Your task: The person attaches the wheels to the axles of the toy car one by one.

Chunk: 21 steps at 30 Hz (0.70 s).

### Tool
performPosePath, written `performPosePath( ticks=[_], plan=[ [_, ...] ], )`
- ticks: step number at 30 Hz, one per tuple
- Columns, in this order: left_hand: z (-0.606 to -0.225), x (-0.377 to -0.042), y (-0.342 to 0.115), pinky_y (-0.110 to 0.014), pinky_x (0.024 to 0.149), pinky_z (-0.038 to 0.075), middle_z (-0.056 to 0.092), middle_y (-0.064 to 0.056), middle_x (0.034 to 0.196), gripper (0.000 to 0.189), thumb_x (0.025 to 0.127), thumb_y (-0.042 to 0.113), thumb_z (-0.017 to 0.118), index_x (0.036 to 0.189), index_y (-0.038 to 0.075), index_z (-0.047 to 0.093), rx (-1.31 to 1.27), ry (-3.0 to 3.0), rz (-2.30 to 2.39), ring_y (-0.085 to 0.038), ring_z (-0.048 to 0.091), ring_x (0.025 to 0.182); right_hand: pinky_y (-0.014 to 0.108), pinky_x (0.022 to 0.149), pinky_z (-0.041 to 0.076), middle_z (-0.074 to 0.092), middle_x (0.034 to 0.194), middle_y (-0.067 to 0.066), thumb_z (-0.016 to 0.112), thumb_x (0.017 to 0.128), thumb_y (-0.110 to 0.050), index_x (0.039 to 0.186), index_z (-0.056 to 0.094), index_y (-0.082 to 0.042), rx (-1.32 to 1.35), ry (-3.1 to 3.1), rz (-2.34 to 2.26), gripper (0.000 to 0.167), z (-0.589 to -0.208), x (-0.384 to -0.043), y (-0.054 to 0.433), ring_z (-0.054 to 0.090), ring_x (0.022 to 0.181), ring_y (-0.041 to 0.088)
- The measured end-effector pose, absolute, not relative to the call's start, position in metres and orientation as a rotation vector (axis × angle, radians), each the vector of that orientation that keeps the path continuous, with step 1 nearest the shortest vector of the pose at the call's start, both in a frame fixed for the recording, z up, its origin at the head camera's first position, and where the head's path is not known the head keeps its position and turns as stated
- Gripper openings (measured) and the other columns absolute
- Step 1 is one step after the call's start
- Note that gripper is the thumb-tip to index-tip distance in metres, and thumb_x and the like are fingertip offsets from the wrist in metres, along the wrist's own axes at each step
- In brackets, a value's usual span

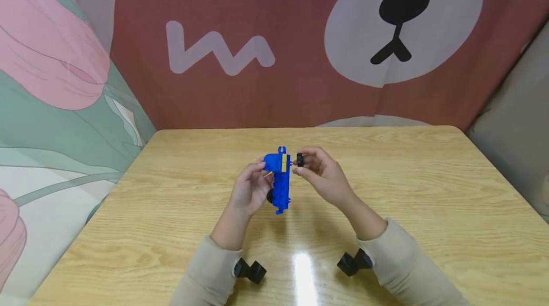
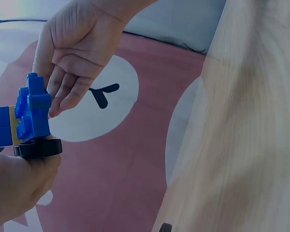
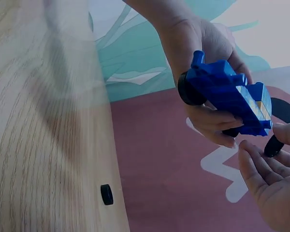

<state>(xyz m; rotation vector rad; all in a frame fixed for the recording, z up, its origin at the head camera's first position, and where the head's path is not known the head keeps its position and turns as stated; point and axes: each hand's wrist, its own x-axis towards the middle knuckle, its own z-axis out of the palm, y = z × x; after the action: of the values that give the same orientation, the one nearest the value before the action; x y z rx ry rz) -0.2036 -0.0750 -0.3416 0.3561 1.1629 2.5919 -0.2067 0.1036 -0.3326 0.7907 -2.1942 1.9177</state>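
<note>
My left hand (image 1: 250,189) grips a blue building-block toy car (image 1: 280,190) by its side, above the table. The car has a yellow strip and small side pegs. One black wheel (image 3: 186,91) sits on the side by the left palm; a second dark wheel there is partly hidden by the fingers. My right hand (image 1: 328,179) pinches a loose black wheel (image 1: 300,159) between thumb and fingers. That wheel is close to a peg at the car's yellow-striped end; the right wrist view shows it at the car's corner, and I cannot tell whether they touch.
Another black wheel (image 3: 107,194) lies on the wooden table (image 1: 171,191) near its edge in the right wrist view. Black wrist devices (image 1: 249,270) are worn at both sleeves. A printed cloth (image 1: 291,91) hangs behind the table's far edge.
</note>
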Motion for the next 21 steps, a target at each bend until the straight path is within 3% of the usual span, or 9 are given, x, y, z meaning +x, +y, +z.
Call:
performPosePath(
  ticks=[6,12,21],
  plan=[
    [-0.338,-0.199,-0.073,-0.028,0.077,0.032,0.054,0.001,0.089,0.030,0.090,0.010,0.023,0.091,0.015,0.053,0.402,1.218,2.569,-0.016,0.045,0.081,0.040,0.075,0.046,0.052,0.094,0.027,0.043,0.085,0.009,0.112,0.037,0.008,0.891,-2.096,2.046,0.027,-0.331,-0.201,0.105,0.057,0.082,0.020],
    [-0.336,-0.194,-0.071,-0.028,0.074,0.032,0.051,0.001,0.091,0.027,0.090,0.009,0.026,0.096,0.015,0.052,0.411,1.254,2.578,-0.016,0.045,0.081,0.033,0.074,0.047,0.053,0.094,0.026,0.042,0.086,0.009,0.112,0.037,0.010,0.923,-2.084,2.029,0.026,-0.332,-0.198,0.106,0.055,0.084,0.029],
    [-0.337,-0.193,-0.067,-0.027,0.074,0.032,0.051,0.001,0.090,0.026,0.090,0.009,0.027,0.096,0.015,0.052,0.414,1.267,2.564,-0.016,0.044,0.080,0.030,0.073,0.046,0.051,0.091,0.013,0.047,0.084,0.008,0.109,0.041,0.008,0.913,-2.068,1.994,0.026,-0.337,-0.197,0.106,0.051,0.083,0.016]
  ],
)
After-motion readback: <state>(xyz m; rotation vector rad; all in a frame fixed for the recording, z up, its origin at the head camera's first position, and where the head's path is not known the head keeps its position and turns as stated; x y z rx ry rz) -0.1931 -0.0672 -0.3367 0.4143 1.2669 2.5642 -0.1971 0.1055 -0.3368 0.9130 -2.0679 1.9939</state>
